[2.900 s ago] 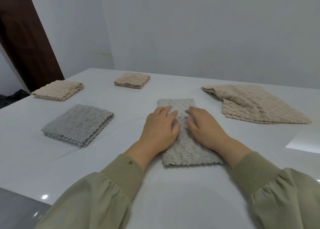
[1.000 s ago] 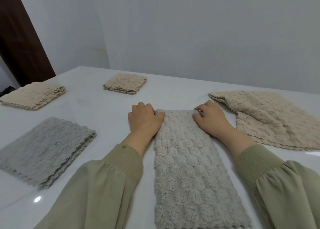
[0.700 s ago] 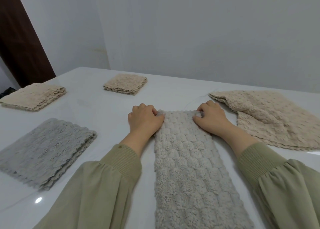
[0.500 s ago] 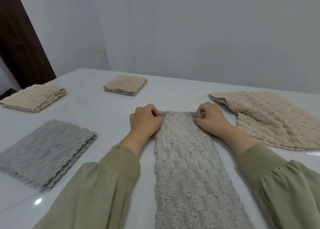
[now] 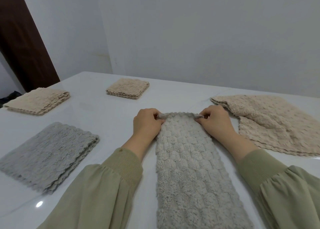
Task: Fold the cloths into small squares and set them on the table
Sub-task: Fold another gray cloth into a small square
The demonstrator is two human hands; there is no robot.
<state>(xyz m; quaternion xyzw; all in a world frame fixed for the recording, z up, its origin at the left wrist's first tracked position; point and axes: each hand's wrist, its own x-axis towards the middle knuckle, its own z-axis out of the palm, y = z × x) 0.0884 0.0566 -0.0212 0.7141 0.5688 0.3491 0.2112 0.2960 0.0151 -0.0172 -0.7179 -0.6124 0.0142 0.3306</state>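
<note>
The long grey cloth (image 5: 190, 159) lies as a narrow folded strip on the white worktop (image 5: 110, 117), between the two forearms. The left hand (image 5: 147, 123) and the right hand (image 5: 214, 123) each pinch one far corner. Each grip is closed on the slightly lifted far edge, between thumb and fingers. The cloth looks soft, fluffy and light. I judge it will sag in the middle, so the two corners are the good place to hold. Its near end is cut off by the frame, and the number of layers is hard to make out.
</note>
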